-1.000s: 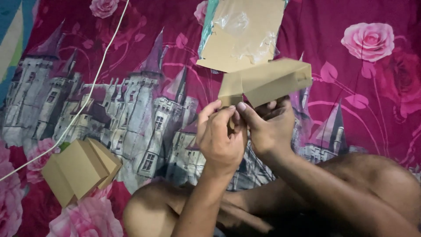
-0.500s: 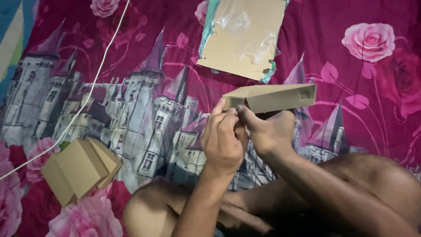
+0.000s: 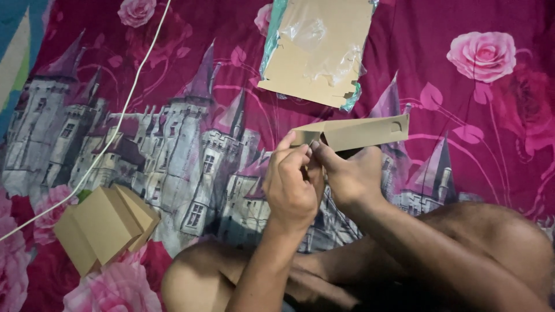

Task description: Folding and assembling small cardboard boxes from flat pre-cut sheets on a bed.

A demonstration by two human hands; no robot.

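Both hands hold a small brown cardboard box (image 3: 361, 132) in the air above a printed bedsheet. My left hand (image 3: 292, 185) pinches the flap at the box's left end with thumb and fingers. My right hand (image 3: 352, 176) supports the box from below, its thumb pressed against the same end next to the left fingers. The box lies nearly flat, long side running right, with a small cut-out tab near its right end.
A stack of flat cardboard blanks in a clear plastic bag (image 3: 321, 49) lies at the top centre. Folded brown boxes (image 3: 104, 225) sit at the lower left. A white cable (image 3: 115, 127) runs diagonally across the magenta sheet with castles and roses (image 3: 191, 133). My bent legs (image 3: 462, 254) fill the bottom.
The box has tipped from a raised, angled pose down to nearly flat and slightly lower. Both hands stayed pinched at its left end.
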